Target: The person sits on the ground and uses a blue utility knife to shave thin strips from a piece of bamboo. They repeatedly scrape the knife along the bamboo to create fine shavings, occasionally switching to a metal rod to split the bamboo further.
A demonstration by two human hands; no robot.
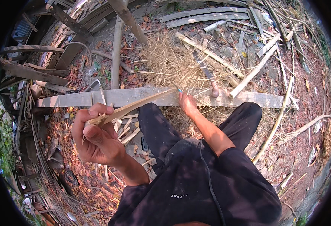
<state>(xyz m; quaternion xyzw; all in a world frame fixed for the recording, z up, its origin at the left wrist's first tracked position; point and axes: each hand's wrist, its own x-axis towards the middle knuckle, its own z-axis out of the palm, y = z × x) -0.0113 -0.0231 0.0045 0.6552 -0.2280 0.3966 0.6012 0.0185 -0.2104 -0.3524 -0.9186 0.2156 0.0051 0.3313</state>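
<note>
The left hand (101,133) is closing thumb and fingers around the near end of a pale split strip (135,106), raised to the left of the wearer's knees; this grip is probably steadying the butt and setting the strip's slant. The strip itself is running up and rightward, crossing above the near edge of a long plank (67,100) and ending around the plank's middle, by its far edge. Whether that tip is touching the wood cannot be told. There the right hand (188,103) is curling about what seems to be a small knife (179,90), blue and mostly hidden. The hands are standing well apart, one at each end of the strip, presumably leaving its length free between them.

Right of the plank's middle, a machete (204,67) is resting its wooden handle on the top, its blade pointing past the far edge; so placed, it is apparently lying within the right hand's reach. Beside it, a round pole (254,80) is sloping down onto the plank. Dry shavings (159,62) are heaping beyond the far edge, while short split pieces (129,136) are lying below the near edge, close to the left hand.
</note>
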